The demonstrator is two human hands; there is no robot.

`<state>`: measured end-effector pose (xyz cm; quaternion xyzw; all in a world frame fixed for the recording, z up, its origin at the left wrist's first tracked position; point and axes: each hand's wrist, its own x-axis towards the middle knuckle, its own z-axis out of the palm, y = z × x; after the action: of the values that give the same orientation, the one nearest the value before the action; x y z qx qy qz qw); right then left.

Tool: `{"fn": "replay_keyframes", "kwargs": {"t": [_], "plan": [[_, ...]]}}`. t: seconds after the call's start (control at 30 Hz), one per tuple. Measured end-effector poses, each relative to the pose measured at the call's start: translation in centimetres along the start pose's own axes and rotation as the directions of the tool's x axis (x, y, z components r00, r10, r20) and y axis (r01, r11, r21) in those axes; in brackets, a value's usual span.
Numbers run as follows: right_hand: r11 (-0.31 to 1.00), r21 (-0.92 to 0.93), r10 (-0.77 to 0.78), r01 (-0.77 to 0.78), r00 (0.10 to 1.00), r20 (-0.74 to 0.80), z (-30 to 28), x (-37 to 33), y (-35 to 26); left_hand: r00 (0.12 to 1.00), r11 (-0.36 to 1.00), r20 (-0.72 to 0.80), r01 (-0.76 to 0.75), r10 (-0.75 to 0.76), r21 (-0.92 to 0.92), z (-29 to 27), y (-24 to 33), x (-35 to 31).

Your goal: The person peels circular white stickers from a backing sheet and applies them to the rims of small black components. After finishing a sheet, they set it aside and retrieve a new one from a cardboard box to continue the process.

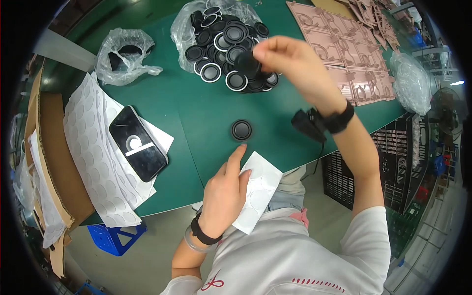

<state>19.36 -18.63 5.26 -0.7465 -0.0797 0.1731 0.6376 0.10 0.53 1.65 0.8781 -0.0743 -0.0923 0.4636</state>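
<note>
Currently hands are working apart: right hand [281, 53] is pinching a black disc [246, 65] over the far disc pile [211, 72]; left hand [223, 197] is hovering near, thumb overlapping a white sticker sheet [262, 183], grip I can't tell. A lone disc [241, 130] is sitting just beyond its index finger. Left, a phone [138, 147] is lying on paper sheets [87, 152].

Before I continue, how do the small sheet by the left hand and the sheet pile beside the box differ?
The small sheet shows few circles; the sheet pile shows many. The small sheet looks shorter; the sheet pile is longer, with a phone on top. Both are white with round outlines.
</note>
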Motion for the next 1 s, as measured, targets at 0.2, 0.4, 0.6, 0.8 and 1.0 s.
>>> {"fn": "replay_keyframes", "kwargs": {"t": [0.2,0.4,0.6,0.8,1.0], "plan": [[0.795,-0.576,-0.381,0.19,0.895,-0.231,-0.9,0.5,-1.0,0.994,0.994,-0.061,-0.09,0.087,-0.062,-0.8,-0.4,-0.3],[0.947,-0.269,-0.057,0.175,0.917,0.395,3.4,-8.4,-1.0,0.994,0.926,0.036,0.112,-0.106,-0.361,-2.9,0.8,-0.1],[0.98,-0.143,0.178,-0.138,0.926,0.334,2.9,-10.6,0.7,0.944,0.651,0.216,0.329,-0.249,-0.684,-4.2,0.7,0.3],[0.993,-0.04,0.119,-0.113,0.967,0.223,2.5,-11.6,1.8,0.858,0.515,0.429,0.513,-0.283,-0.687,-4.9,-0.2,-0.2],[0.989,-0.019,0.149,-0.148,0.977,0.15,2.7,-12.0,2.2,0.833,0.431,0.5,0.551,-0.236,-0.715,-4.8,0.2,-0.3]]}}
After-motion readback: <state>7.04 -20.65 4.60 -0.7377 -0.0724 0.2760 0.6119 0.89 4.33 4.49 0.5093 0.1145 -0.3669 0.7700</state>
